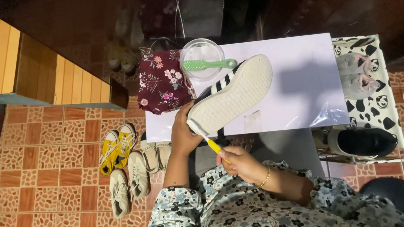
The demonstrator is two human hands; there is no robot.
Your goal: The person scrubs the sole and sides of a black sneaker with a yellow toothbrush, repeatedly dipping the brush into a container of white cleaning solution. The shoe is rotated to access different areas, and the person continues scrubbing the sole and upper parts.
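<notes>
on white table (302,68): left hand (183,133) fingers grip ribbed-sole sneaker (232,94); right hand (237,162) fingers pinch yellow toothbrush (208,140).

Bright overhead light glares off the white table (306,62); background dim, edges slightly curved, focus sharp.

No labels, signs or screens appear anywhere in this overhead view. The only thing resembling packaging is a sheet of clear plastic film (329,113), crumpled and glinting at the right front corner of the white table top (303,78), where it hangs slightly over the edge. It is colourless and see-through, with no printing that can be made out.
</notes>
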